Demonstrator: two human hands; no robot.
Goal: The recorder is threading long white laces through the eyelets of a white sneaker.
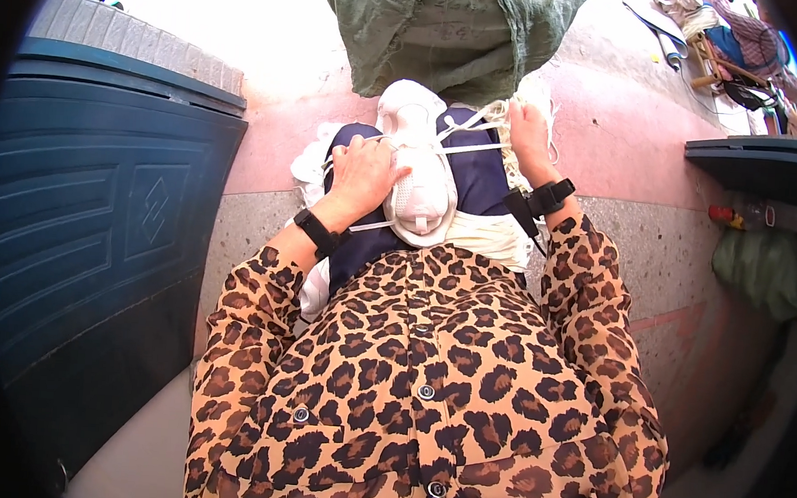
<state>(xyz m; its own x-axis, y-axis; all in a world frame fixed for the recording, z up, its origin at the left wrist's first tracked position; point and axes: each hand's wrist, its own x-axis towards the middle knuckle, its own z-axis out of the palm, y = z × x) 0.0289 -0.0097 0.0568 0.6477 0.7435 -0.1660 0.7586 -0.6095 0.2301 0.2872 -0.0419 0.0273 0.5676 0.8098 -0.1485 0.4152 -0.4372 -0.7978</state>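
Note:
A white shoe point(423, 192) lies lengthwise on my lap, its heel with a pull tab toward me and its toe pointing away. My left hand point(364, 176) is closed on the shoe's left side, fingers curled over the edge by the lacing and thumb along the collar. Off to the right, my right hand point(529, 134) makes a fist around a flat white shoelace point(473, 149). The lace runs taut from the shoe's eyelets to that fist. Its free end is not plain to see.
A bundle of cream laces point(490, 236) rests on my right thigh. More white material point(310, 166) sits beside my left knee. A green woven sack point(448, 33) stands just ahead. A blue door panel point(109, 204) is on the left, and a green bag point(762, 271) on the right.

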